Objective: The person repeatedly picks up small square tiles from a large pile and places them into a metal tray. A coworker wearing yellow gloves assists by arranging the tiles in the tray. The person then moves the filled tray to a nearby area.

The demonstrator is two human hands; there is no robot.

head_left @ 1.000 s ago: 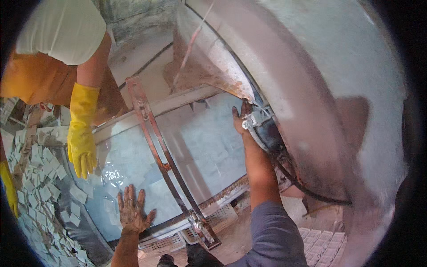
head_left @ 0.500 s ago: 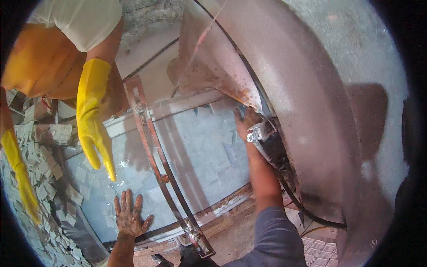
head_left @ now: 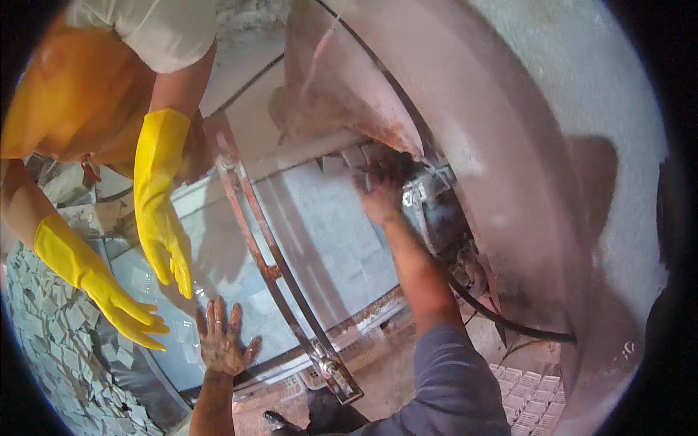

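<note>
Left hand [head_left: 220,341] spread flat on wet tiled panel [head_left: 320,240]; right hand [head_left: 379,195] grip unclear at upper edge, co-worker's yellow gloves [head_left: 163,218] alongside.

Co-worker's yellow rubber gloves [head_left: 161,211] at upper left, second glove [head_left: 102,287] lower, both hanging over wet glass. Orange apron [head_left: 65,94] and white shirt [head_left: 163,29] above. Heap of small pale tiles [head_left: 54,341] at far left. Black cable [head_left: 509,323] curving at lower right. White tile sheets [head_left: 527,396] on floor beside it.
</note>
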